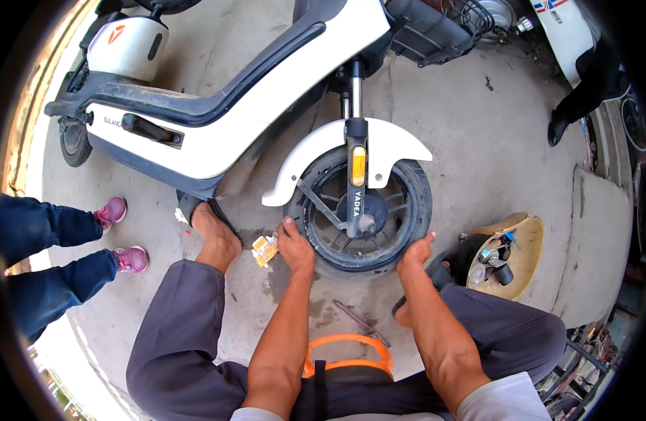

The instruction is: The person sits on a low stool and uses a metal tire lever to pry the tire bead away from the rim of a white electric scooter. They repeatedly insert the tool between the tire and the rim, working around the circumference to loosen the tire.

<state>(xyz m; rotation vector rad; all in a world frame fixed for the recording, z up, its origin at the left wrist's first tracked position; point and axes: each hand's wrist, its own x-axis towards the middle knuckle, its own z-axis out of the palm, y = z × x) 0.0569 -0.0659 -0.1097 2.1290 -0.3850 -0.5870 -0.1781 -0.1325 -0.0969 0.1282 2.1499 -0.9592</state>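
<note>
A white electric scooter (197,140) stands in front of me, its front wheel (405,184) under a white mudguard (400,140). The black tyre (425,189) sits around a dark spoked rim, and the fork leg carries an orange reflector (358,166). My left hand (295,247) grips the tyre's lower left side, thumb up and fingers tucked behind. On the lower right side my right hand (415,252) holds the same tyre, its fingers mostly hidden. A yellow and white crumpled package (265,250) lies on the ground beside my left hand.
A thin metal tool (361,323) and an orange ring-shaped handle (347,338) lie between my legs. A tan tub (523,270) holding small parts and cans stands right. Someone in jeans and pink shoes (132,259) stands left; another person's black shoe (557,130) is upper right.
</note>
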